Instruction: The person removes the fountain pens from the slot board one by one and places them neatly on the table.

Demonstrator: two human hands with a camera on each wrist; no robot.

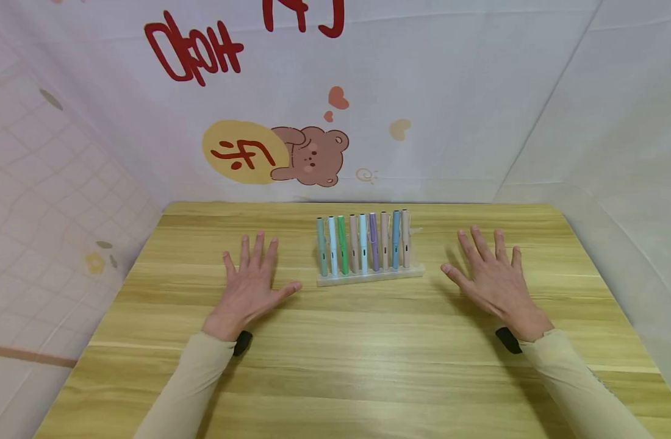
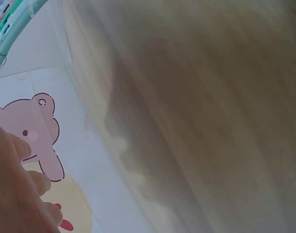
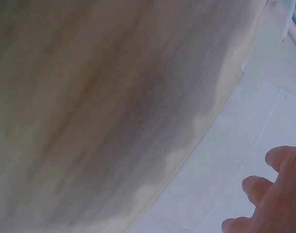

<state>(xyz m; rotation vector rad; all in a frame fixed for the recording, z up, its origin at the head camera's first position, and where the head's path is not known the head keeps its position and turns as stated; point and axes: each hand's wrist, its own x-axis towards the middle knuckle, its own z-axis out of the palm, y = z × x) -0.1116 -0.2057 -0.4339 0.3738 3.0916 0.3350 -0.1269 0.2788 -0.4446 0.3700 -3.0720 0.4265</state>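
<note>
In the head view, several capped pens stand upright in a row in a clear rack (image 1: 371,278), coloured green, light blue, beige, purple and blue. To the left of the rack, my left hand (image 1: 249,291) is spread with straight fingers and holds nothing. My right hand (image 1: 495,281), also spread and holding nothing, is to the right of the rack. Neither hand touches the pens. Part of the left hand (image 2: 16,194) shows in the left wrist view, near a corner glimpse of pens. The right wrist view shows fingers of the right hand (image 3: 279,194).
The wooden table (image 1: 368,366) reaches back to a white cloth wall (image 1: 451,73) printed with a bear, hearts and red characters. Cloth also hangs at the left and right sides of the table. A small black object is at each wrist.
</note>
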